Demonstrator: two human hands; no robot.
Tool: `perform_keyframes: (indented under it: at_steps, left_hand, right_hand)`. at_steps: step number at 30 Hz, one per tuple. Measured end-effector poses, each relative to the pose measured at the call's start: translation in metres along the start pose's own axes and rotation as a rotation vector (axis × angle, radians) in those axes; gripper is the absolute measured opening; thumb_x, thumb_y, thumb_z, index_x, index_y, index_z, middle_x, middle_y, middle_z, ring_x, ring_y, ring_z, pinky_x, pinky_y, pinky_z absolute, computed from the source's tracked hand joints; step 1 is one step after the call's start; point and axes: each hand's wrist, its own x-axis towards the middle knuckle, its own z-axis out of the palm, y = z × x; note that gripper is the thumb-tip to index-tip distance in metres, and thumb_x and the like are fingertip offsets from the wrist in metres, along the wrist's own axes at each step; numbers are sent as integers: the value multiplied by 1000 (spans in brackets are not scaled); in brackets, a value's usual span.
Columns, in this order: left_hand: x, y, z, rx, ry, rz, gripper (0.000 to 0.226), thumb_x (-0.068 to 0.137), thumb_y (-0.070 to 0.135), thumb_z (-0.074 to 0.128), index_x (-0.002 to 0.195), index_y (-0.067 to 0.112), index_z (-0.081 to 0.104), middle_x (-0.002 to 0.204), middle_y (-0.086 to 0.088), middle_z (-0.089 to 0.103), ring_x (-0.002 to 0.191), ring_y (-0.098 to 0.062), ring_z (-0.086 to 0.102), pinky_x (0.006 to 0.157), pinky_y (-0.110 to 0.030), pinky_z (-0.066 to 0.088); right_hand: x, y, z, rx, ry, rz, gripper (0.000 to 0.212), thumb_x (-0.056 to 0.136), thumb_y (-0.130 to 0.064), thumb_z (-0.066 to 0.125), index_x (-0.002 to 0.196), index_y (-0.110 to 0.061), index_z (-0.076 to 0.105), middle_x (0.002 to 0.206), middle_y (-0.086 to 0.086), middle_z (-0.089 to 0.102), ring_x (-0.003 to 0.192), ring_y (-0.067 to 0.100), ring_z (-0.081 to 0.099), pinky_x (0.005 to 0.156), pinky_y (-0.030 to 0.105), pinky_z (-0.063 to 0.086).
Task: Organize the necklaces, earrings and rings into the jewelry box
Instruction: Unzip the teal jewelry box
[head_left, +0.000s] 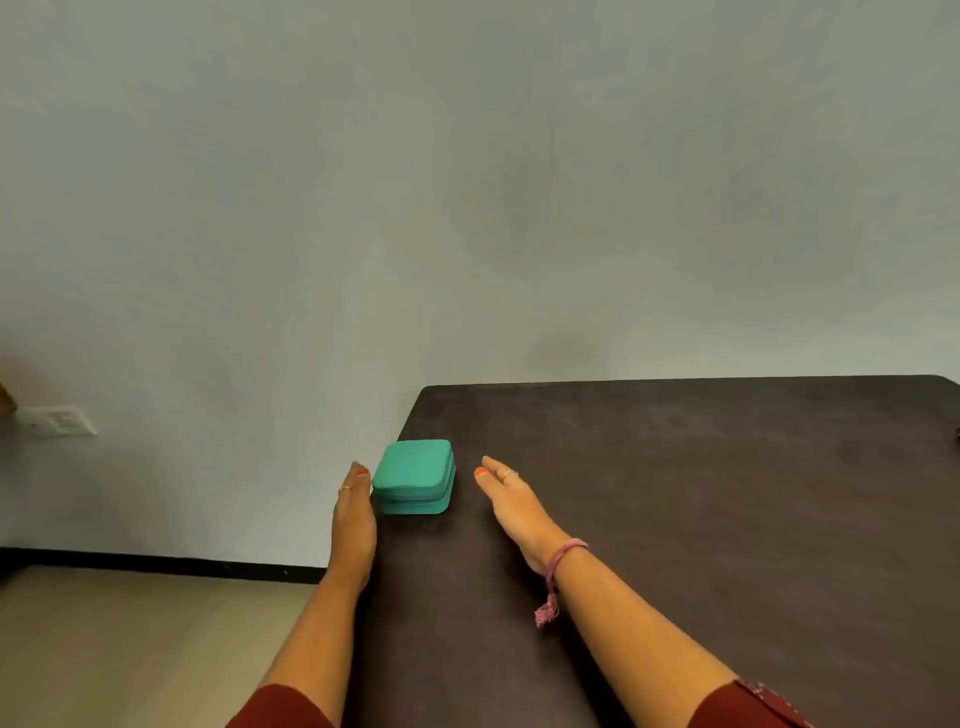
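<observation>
Head view showed the left hand's fingers (357, 480) straight and pressed together, edge-on, just beside or perhaps touching the left wall of the box; contact could not be told. The left hand (353, 514) held nothing. The right hand's fingers (493, 475) were likewise straight and close together, palm facing inward, apart from the box's right side, and the right hand (511, 501) also held nothing; a pink thread bracelet (563, 556) circled its wrist. Between the two hands sat the small teal, square, rounded-corner zippered jewelry box (414, 476), shut, near the left front corner of the dark brown table (701, 493). No necklaces, earrings or rings lay in view apart from the thin rings worn on the fingers. The box looked light and fairly stiff, with a soft matte covering that should not slip; it would likely be best taken by its two opposite side walls, below the zip seam, so the lid was not squeezed.
</observation>
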Motion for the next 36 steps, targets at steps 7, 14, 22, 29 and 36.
perform_keyframes:
  at_steps: [7,14,22,29,36]
  left_hand:
    - [30,-11,15,-111,54,-132,50,102,44,28,135,12,48,130,-8,55,114,-19,52,91,-31,42]
    - [31,-9,16,-152,14,-130,40,102,38,32,129,17,53,115,3,55,91,-2,53,72,-18,41]
    - [11,7,28,-182,-23,-73,29,101,36,37,119,25,58,115,2,62,104,-9,58,88,-27,45]
    - [-47,36,64,-267,-145,-44,25,100,28,41,111,26,63,106,10,67,102,-2,60,89,-25,46]
    - [-123,40,112,-328,-219,-71,27,100,27,43,113,24,66,110,8,69,103,-3,63,90,-25,48]
  right_hand:
    - [27,0,16,-53,-84,34,55,102,-41,33,150,-17,24,157,-4,22,145,11,16,113,23,12]
    - [32,-1,22,36,-145,52,47,104,-36,29,145,-15,35,146,-4,42,122,1,37,95,9,26]
    - [18,-4,-4,146,-115,63,53,100,-46,35,145,-19,35,147,-5,42,136,11,36,117,32,24]
    - [-37,-6,-68,251,-81,34,46,102,-39,34,143,-19,38,136,-10,50,116,3,47,102,24,36]
    - [-107,4,-135,174,-24,45,50,100,-42,34,143,-18,39,145,-4,46,130,11,44,107,30,36]
